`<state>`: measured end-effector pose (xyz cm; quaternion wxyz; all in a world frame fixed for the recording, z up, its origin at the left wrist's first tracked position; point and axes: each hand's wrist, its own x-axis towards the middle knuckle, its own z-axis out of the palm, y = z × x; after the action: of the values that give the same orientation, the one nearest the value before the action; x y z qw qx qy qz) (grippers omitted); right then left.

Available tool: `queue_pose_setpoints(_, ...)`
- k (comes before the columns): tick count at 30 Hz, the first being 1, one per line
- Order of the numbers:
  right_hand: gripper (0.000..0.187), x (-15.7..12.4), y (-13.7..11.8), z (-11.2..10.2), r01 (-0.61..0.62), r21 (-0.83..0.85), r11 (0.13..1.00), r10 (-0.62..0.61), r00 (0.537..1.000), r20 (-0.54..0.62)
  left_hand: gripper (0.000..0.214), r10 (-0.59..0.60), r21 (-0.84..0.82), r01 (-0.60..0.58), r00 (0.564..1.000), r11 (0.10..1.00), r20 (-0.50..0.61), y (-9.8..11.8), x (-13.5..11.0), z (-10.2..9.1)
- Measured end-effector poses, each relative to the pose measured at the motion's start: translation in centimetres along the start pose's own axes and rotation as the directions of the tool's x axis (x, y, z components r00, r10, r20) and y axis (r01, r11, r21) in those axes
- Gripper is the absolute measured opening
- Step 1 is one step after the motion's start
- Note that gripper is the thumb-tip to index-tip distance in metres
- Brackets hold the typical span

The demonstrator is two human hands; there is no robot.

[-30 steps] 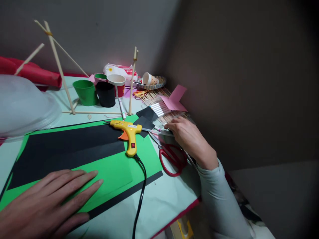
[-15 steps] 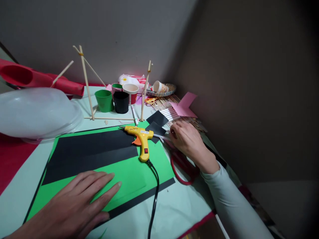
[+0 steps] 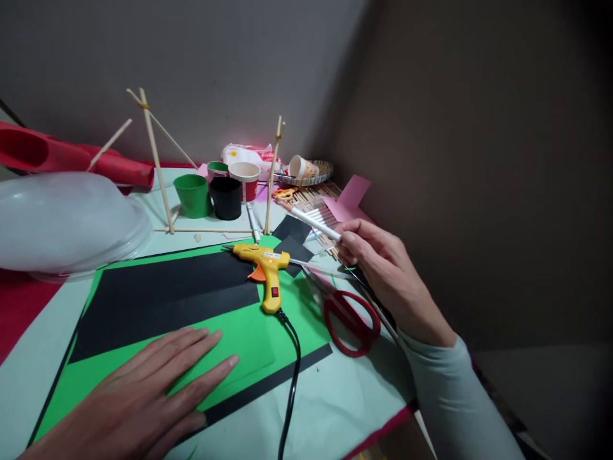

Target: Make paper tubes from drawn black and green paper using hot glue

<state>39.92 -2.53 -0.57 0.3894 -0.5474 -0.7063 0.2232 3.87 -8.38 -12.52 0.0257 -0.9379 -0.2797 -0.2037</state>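
Note:
My left hand lies flat with fingers spread on a green paper sheet, which rests on black paper. My right hand is raised above the table's right side, its fingers pinched on a white marker pen that points up and left. Below that hand lie red-handled scissors. A yellow glue gun with a black cord sits on the green sheet between my hands.
Behind stand a wooden stick frame, green, black and white-red cups, a tray with a tipped cup, more white pens, pink paper, a clear plastic lid and a red roll. A wall stands close on the right.
My right hand has lifted off the table with a white marker pen pinched in its fingers. My left hand stays flat on the green paper.

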Motion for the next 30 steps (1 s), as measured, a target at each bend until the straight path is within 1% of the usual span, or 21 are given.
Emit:
queue_pose_setpoints(1,0.025,-0.2,-0.3,0.6,-0.025,0.193,0.981,0.017,0.999,0.039,0.048,0.028,0.032,-0.029,0.999,0.999,0.015,-0.2,0.1,-0.2)
queue_pose_setpoints(2,0.021,-0.4,-0.5,1.1,-0.062,0.388,0.920,0.034,0.996,0.078,0.050,0.061,0.072,-0.063,0.998,0.995,0.028,-0.3,0.3,-0.5)
queue_pose_setpoints(3,0.018,-0.5,-0.6,1.7,-0.107,0.552,0.827,0.051,0.992,0.116,0.053,0.105,0.118,-0.109,0.994,0.987,0.044,-0.5,0.5,-0.8)
queue_pose_setpoints(4,0.015,-0.5,-0.6,2.2,-0.152,0.667,0.729,0.067,0.986,0.152,0.056,0.153,0.161,-0.161,0.986,0.974,0.064,-0.6,0.7,-1.2)
queue_pose_setpoints(5,0.016,-0.5,-0.6,2.6,-0.184,0.730,0.658,0.077,0.981,0.178,0.056,0.164,0.191,-0.175,0.984,0.966,0.074,-0.6,1.0,-1.5)
queue_pose_setpoints(7,0.018,-0.5,-0.6,3.2,-0.226,0.794,0.565,0.094,0.973,0.210,0.053,0.144,0.202,-0.158,0.986,0.967,0.080,-0.2,1.5,-2.0)
queue_pose_setpoints(10,0.011,-0.5,-0.9,3.8,-0.243,0.833,0.497,0.153,0.970,0.191,0.055,0.098,0.168,-0.112,0.991,0.979,0.092,1.3,1.9,-2.4)
queue_pose_setpoints(13,0.013,-0.7,-1.7,4.3,-0.248,0.842,0.479,0.215,0.963,0.161,0.072,0.034,0.145,-0.055,0.989,0.988,0.146,3.1,2.0,-2.4)
queue_pose_setpoints(16,0.015,-1.0,-2.2,5.4,-0.265,0.844,0.466,0.223,0.958,0.178,0.087,-0.043,0.099,0.027,0.986,0.995,0.163,4.6,1.9,-2.1)
queue_pose_setpoints(17,0.017,-1.0,-2.3,5.9,-0.271,0.848,0.456,0.222,0.957,0.187,0.089,-0.047,0.077,0.035,0.986,0.996,0.161,4.8,1.9,-2.0)
queue_pose_setpoints(20,0.025,-1.1,-2.0,7.4,-0.298,0.854,0.427,0.219,0.950,0.223,0.091,-0.028,0.051,0.021,0.990,0.998,0.139,4.8,2.0,-1.5)
queue_pose_setpoints(22,0.026,-1.1,-1.9,8.1,-0.305,0.863,0.404,0.206,0.949,0.238,0.088,-0.014,0.065,0.006,0.992,0.998,0.126,4.4,2.0,-1.1)
queue_pose_setpoints(24,0.024,-1.0,-1.8,8.2,-0.303,0.872,0.384,0.196,0.950,0.244,0.083,-0.003,0.076,-0.005,0.994,0.997,0.108,3.9,1.9,-0.8)
queue_pose_setpoints(26,0.026,-0.9,-1.9,7.5,-0.309,0.869,0.387,0.194,0.948,0.251,0.077,0.008,0.069,-0.015,0.995,0.998,0.100,3.4,1.6,-0.6)
queue_pose_setpoints(27,0.027,-0.8,-2.1,6.9,-0.314,0.856,0.411,0.193,0.947,0.255,0.073,0.004,0.060,-0.011,0.994,0.998,0.106,3.2,1.4,-0.7)
queue_pose_setpoints(28,0.027,-0.9,-2.2,6.2,-0.311,0.829,0.464,0.186,0.950,0.252,0.067,-0.006,0.049,0.000,0.993,0.999,0.119,3.0,1.2,-0.8)
queue_pose_setpoints(29,0.028,-1.0,-2.4,5.6,-0.291,0.780,0.554,0.170,0.957,0.236,0.060,-0.019,0.041,0.014,0.992,0.999,0.128,2.8,1.1,-0.9)
queue_pose_setpoints(30,0.029,-1.2,-2.5,4.9,-0.247,0.689,0.681,0.137,0.968,0.212,0.053,-0.029,0.035,0.025,0.991,0.999,0.133,2.5,0.9,-1.1)
